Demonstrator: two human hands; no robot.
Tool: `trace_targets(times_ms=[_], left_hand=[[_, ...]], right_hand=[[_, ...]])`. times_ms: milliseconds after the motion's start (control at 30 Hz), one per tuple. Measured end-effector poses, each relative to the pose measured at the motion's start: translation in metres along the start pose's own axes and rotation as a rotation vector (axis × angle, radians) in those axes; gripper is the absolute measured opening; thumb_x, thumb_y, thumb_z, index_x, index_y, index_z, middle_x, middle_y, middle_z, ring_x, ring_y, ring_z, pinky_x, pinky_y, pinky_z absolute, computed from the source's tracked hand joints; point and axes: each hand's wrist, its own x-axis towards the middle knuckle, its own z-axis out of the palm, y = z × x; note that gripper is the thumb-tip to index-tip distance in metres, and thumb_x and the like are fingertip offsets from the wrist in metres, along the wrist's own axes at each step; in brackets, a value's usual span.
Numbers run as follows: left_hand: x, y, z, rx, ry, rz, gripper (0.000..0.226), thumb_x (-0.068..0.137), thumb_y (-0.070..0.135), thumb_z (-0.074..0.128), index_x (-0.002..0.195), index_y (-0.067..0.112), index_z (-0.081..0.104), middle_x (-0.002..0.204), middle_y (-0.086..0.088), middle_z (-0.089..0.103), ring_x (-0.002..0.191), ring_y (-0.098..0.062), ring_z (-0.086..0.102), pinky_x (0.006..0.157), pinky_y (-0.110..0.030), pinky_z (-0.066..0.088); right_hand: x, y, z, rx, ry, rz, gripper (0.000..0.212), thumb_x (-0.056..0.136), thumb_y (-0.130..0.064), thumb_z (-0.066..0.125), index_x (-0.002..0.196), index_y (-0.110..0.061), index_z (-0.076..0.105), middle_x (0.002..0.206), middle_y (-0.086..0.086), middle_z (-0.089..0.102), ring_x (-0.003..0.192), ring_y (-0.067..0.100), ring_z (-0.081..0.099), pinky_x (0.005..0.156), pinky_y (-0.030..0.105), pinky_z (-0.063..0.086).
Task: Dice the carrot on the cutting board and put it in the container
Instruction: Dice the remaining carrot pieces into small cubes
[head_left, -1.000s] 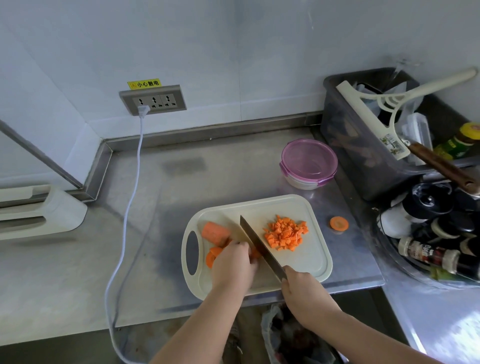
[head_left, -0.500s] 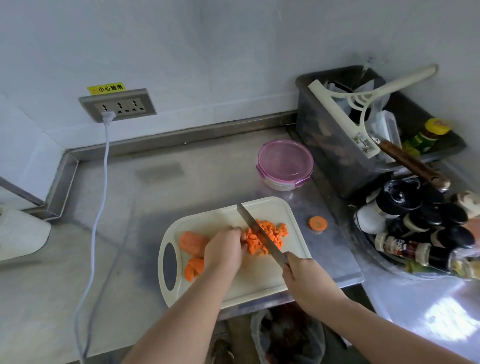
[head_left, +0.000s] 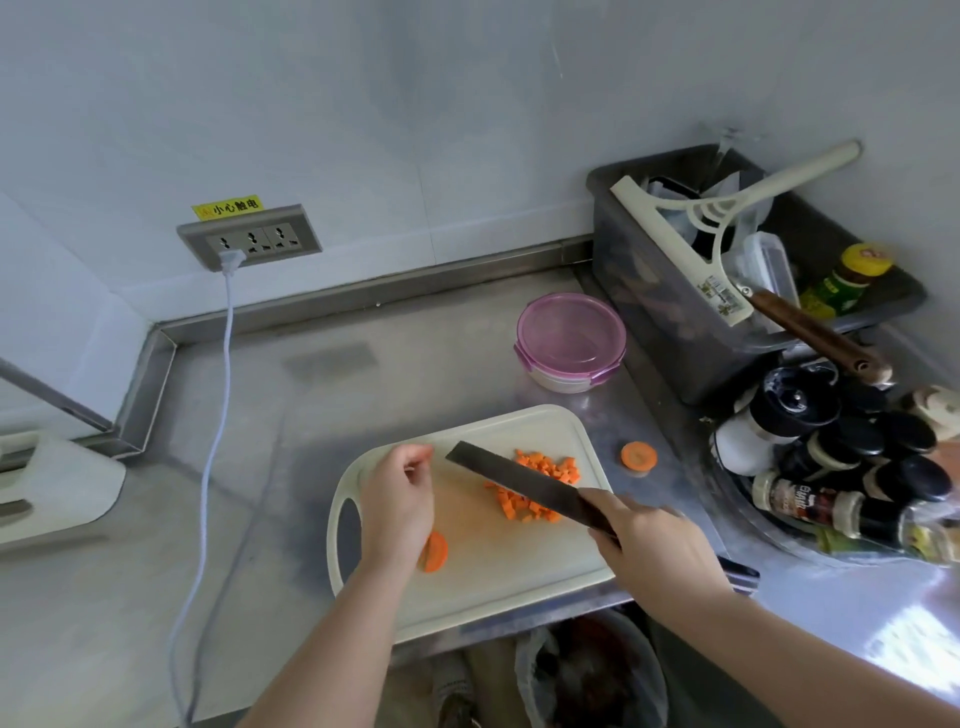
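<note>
A white cutting board lies at the counter's front edge. Diced carrot is heaped on its right half, partly behind the blade. A half-round carrot slice shows just beside my left wrist. My left hand hovers over the board's left part, fingers loosely bent, nothing visible in it; whatever carrot lies under it is hidden. My right hand grips a dark knife, its blade raised slantwise above the dice. The round container with a pink lid on stands behind the board.
One carrot round lies on the steel counter right of the board. A grey bin with a squeegee and a tray of spice bottles crowd the right. A white cord hangs from the wall socket. A rubbish bag sits below the edge.
My left hand has come off the carrot it was pressing down and moved left. The knife has lifted off the board above the dice. The view has shifted.
</note>
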Motion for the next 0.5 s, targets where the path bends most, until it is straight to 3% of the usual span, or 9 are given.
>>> trace_targets(times_ms=[100,233,300,367,433,500], left_hand=[[0.001,0.011,-0.008,0.002,0.021,0.084,0.025,0.097,0.01,0.045,0.1,0.025,0.065,0.093,-0.005,0.07,0.085,-0.03,0.065,0.078,-0.04,0.052],[-0.005,0.023,-0.006,0.012,0.01,0.266,0.028,0.094,0.002,0.047,0.101,0.021,0.066,0.098,0.011,0.065,0.094,-0.012,0.062,0.084,-0.027,0.047],[-0.004,0.02,-0.01,-0.029,0.047,0.216,0.027,0.093,0.003,0.048,0.101,0.022,0.065,0.098,0.011,0.066,0.092,-0.013,0.063,0.081,-0.033,0.051],[-0.005,0.008,-0.018,-0.001,0.059,0.157,0.024,0.094,0.005,0.05,0.097,0.025,0.063,0.095,0.009,0.066,0.085,-0.013,0.063,0.073,-0.025,0.049],[-0.008,-0.01,-0.03,0.104,0.042,0.098,0.02,0.093,0.008,0.053,0.098,0.024,0.063,0.094,0.007,0.065,0.079,-0.009,0.061,0.062,-0.015,0.042],[-0.012,-0.03,-0.04,0.224,-0.007,0.048,0.018,0.092,0.01,0.057,0.103,0.02,0.066,0.099,0.005,0.067,0.08,-0.007,0.059,0.067,-0.017,0.043]], right_hand=[[0.0,0.002,-0.003,-0.044,0.02,-0.017,0.038,0.099,-0.032,0.045,0.137,-0.032,0.046,0.102,-0.008,0.067,0.079,0.021,0.063,0.063,0.023,0.036],[0.002,0.0,-0.008,0.039,-0.129,0.07,0.029,0.101,-0.035,0.038,0.127,-0.035,0.05,0.084,-0.012,0.057,0.069,0.011,0.051,0.052,0.019,0.032],[0.004,-0.004,-0.009,0.182,-0.21,0.122,0.02,0.101,-0.035,0.039,0.098,-0.031,0.058,0.07,-0.009,0.054,0.057,0.009,0.044,0.052,0.022,0.033],[0.005,-0.008,-0.01,0.344,-0.263,0.168,0.031,0.101,-0.03,0.041,0.07,-0.025,0.046,0.06,-0.005,0.046,0.05,0.011,0.037,0.05,0.023,0.03],[0.006,-0.013,-0.012,0.526,-0.324,0.236,0.029,0.098,-0.024,0.044,0.07,-0.018,0.046,0.062,0.0,0.048,0.051,0.012,0.038,0.046,0.02,0.031],[0.007,-0.018,-0.011,0.66,-0.365,0.303,0.022,0.095,-0.02,0.046,0.075,-0.012,0.05,0.063,0.001,0.049,0.05,0.013,0.04,0.045,0.019,0.034]])
